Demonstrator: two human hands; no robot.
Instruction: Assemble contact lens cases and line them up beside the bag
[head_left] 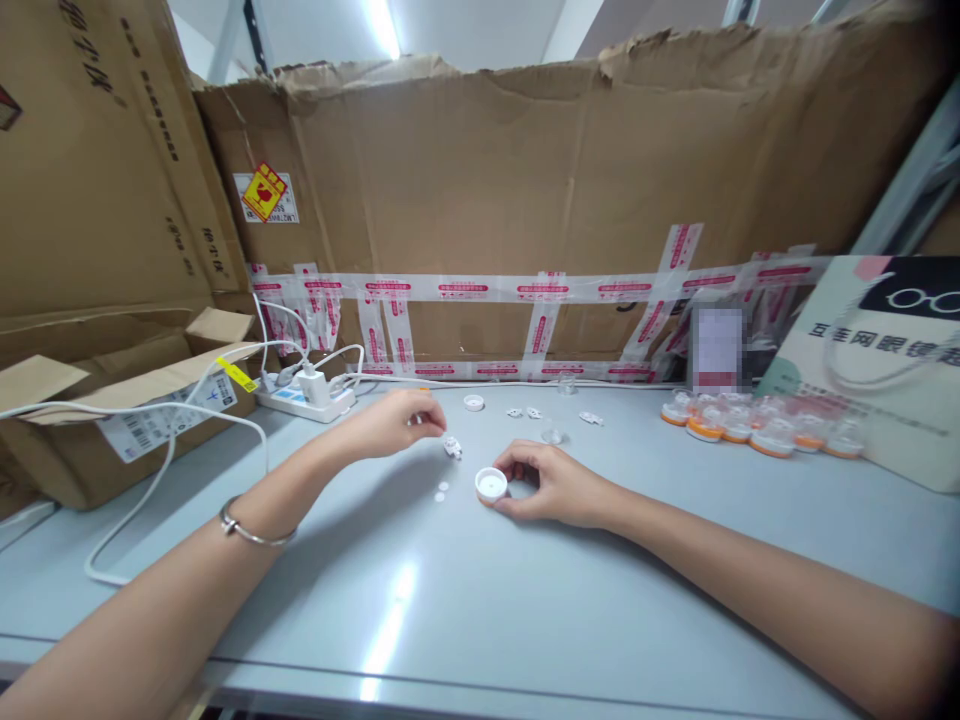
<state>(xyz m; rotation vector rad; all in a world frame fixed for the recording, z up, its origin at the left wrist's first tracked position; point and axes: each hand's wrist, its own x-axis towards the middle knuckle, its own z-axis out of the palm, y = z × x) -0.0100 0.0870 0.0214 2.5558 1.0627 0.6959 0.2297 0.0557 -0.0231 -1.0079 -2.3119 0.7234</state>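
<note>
My right hand (547, 482) rests on the grey table (465, 600) with its fingers curled round a small round white cap with an orange rim (491, 486). My left hand (397, 422) hovers just above the table, fingers pinched together at the tips; what they pinch is too small to make out. A small white plastic piece (452, 447) lies just right of those fingertips. Two tiny white discs (441, 492) lie on the table between my hands.
Several white plastic pieces (534, 412), a white cap (473, 403) and a clear cap (551, 435) lie further back. Orange-rimmed caps (750, 425) cluster at the right by a printed bag (862, 370). A power strip (304, 398) with white cables and cardboard boxes (112, 400) stand left; a taped cardboard wall (525, 220) closes the back.
</note>
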